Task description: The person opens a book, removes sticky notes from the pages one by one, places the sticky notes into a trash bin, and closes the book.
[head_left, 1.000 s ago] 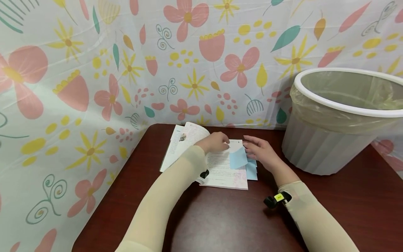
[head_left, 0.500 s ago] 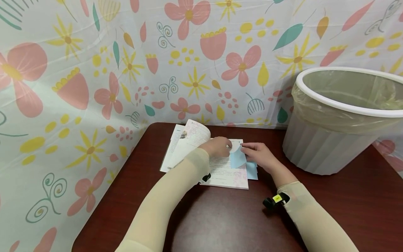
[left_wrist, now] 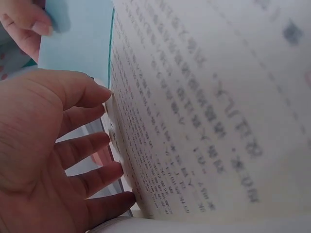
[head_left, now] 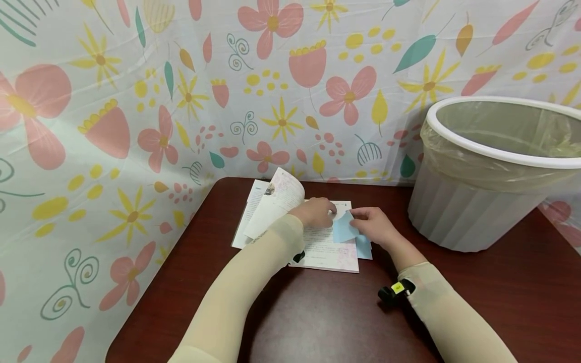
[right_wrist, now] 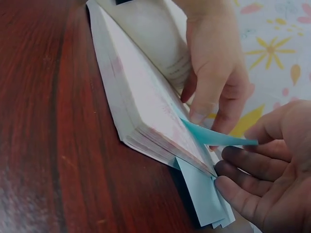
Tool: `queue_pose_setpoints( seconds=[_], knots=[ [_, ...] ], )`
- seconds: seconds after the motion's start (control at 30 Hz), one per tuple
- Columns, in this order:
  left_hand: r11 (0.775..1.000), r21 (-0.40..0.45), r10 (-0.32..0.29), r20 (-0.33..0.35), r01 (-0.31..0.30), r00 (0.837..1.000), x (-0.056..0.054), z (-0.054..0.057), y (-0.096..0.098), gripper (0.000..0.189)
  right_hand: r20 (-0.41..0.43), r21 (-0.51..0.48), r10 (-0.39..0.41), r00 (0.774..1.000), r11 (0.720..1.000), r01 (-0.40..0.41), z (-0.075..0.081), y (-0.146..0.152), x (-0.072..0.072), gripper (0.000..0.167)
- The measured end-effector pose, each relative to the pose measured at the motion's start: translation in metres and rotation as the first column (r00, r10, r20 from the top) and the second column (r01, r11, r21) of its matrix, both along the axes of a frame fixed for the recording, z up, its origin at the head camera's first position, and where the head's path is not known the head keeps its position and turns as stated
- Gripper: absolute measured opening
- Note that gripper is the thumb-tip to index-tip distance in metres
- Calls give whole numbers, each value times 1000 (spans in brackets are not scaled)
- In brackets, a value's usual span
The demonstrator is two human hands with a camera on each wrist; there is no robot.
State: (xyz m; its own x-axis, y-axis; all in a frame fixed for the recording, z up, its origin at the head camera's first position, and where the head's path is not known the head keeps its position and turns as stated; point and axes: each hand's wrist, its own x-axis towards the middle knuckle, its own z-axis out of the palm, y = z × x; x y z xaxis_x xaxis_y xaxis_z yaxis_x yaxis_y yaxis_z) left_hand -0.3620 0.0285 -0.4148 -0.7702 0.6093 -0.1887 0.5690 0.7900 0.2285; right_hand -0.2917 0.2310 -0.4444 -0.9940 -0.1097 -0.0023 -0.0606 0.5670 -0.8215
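An open book (head_left: 324, 257) lies on the table, its left-side pages (head_left: 272, 204) curling up. A pale blue sticky note (head_left: 344, 230) sits on the right-hand page, with its outer edge lifted. My right hand (head_left: 374, 226) pinches that edge between thumb and fingertips. My left hand (head_left: 314, 213) rests on the page beside the note; in the right wrist view its thumb (right_wrist: 201, 109) presses close to the note's inner end. The left wrist view shows the left fingers (left_wrist: 92, 182) spread, fairly straight, tips against the printed page. More blue notes (right_wrist: 201, 194) stick out from between the book's pages.
A grey ribbed waste bin (head_left: 458, 206) with a white rim and a plastic liner stands at the right. The dark red-brown table (head_left: 313, 317) meets a flower-patterned cloth (head_left: 190, 91) behind and at the left. Each sleeve carries a small black wrist camera (head_left: 395, 291).
My right hand has come in from the right and taken hold of the note's edge, which is now lifted. The left hand has shifted slightly right and down; the left pages curl up higher.
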Motion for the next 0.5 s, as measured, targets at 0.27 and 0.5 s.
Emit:
queue_pose_setpoints(
  seconds=[0.27, 0.5],
  knots=[
    [1000, 15, 18, 17, -18, 1000, 1, 0, 0, 42, -45, 17, 13, 999, 1000, -13, -4, 0, 0, 38],
    [999, 18, 29, 19, -29, 999, -1, -1, 0, 43, -47, 22, 17, 999, 1000, -16, -5, 1, 1, 37]
  ],
)
